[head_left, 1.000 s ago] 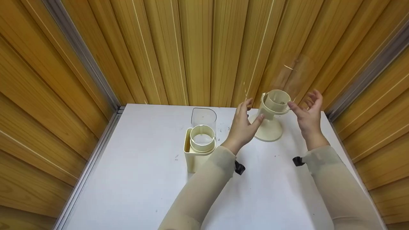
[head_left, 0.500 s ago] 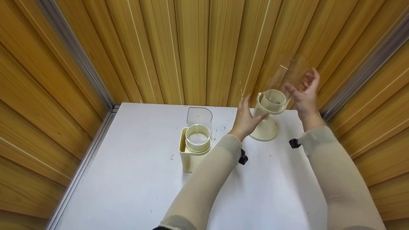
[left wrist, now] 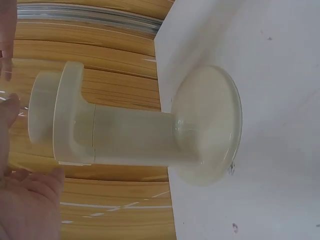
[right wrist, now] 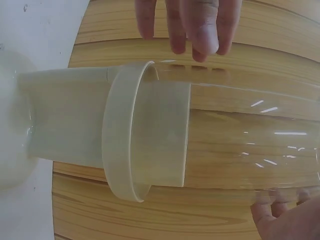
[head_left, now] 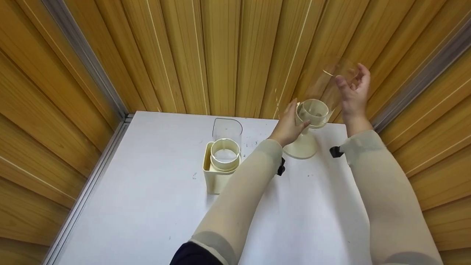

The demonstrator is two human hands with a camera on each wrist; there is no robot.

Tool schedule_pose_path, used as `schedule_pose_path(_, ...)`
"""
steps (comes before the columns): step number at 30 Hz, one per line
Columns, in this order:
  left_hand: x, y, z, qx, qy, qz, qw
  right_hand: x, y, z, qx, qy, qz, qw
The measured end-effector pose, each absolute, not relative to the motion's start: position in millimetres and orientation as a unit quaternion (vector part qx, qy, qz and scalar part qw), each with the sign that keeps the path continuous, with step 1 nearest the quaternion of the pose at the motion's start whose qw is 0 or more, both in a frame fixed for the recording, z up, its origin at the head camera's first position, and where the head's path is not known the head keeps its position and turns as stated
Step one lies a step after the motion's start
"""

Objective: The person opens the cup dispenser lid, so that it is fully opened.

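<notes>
A cream stand with a round base (head_left: 301, 148) rises at the back right, its cup-like collar (right wrist: 120, 132) ringed round a short inner tube (right wrist: 167, 132). From the collar a clear see-through cylinder (right wrist: 250, 160) extends upward, faint against the wood in the head view. My left hand (head_left: 290, 125) is beside the collar, thumb in front, its fingers (right wrist: 175, 30) right at the cylinder's lower edge. Higher up, my right hand (head_left: 355, 92) is at the cylinder's right side, thumb and fingers apart; in the right wrist view its fingertips (right wrist: 277, 197) overlap the cylinder's side.
Left of the stand, a cream holder (head_left: 215, 182) with a round ring (head_left: 225, 154) stands on the white table (head_left: 147, 176). A clear piece (head_left: 227, 128) with a dark rim shows behind it. Wood-plank walls (head_left: 220, 55) and a metal rail (head_left: 88, 48) enclose the table.
My right hand has risen from beside the collar to the upper part of the clear cylinder. The left hand has shifted slightly up and closer to the collar. The head view has shifted a little.
</notes>
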State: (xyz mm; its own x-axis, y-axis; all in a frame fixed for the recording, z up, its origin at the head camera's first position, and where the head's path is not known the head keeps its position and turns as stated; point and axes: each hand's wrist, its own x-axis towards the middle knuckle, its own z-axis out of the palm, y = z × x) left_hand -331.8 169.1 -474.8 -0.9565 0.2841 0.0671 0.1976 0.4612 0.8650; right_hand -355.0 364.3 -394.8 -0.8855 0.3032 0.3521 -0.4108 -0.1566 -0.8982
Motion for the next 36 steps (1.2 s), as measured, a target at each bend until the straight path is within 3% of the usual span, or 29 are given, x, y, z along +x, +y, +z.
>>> schedule_pose_path(7,-328.7,175.8,-471.5,0.156,0.842,0.515,0.042,-351.3,361.5,-397.3,0.046,-0.602,0.756,0.253)
schedule_pose_path(22,-319.7,185.1,-471.0,0.057,0.79,0.609,-0.034,-349.4,357.5,-405.7,0.053,-0.583,0.764,0.273)
schedule_pose_path(36,-293.7,177.7,-484.6,0.017,0.746,0.662,-0.066,-338.5,342.6,-419.5,0.108,-0.55,0.793,0.238)
